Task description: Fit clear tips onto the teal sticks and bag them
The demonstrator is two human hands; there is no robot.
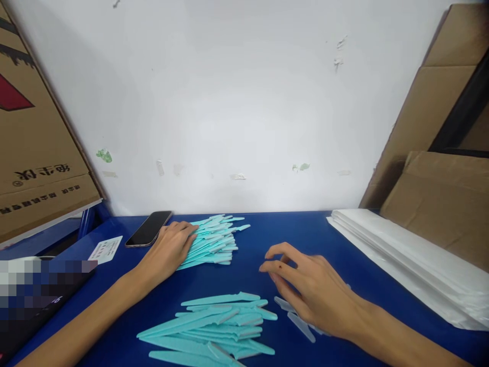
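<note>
My left hand [173, 243] rests against the left end of the far pile of turquoise eyebrow razors [216, 239], with its fingers curled over their handles. Closer to me lies a second, looser pile of the same eyebrow razors [214, 326], most with their blade ends towards the right. My right hand [305, 280] hovers above the table to the right of both piles. Its fingers are bent and apart, with nothing between them. Partly hidden under this hand are several clear plastic blade covers [301, 326].
A phone [148, 229] and a printed white card [106, 250] lie at the left on the blue table [263, 229]. White plastic sheets [405, 265] are stacked at the right. Cardboard boxes [42, 137] flank both sides, and a white wall [244, 102] rises behind.
</note>
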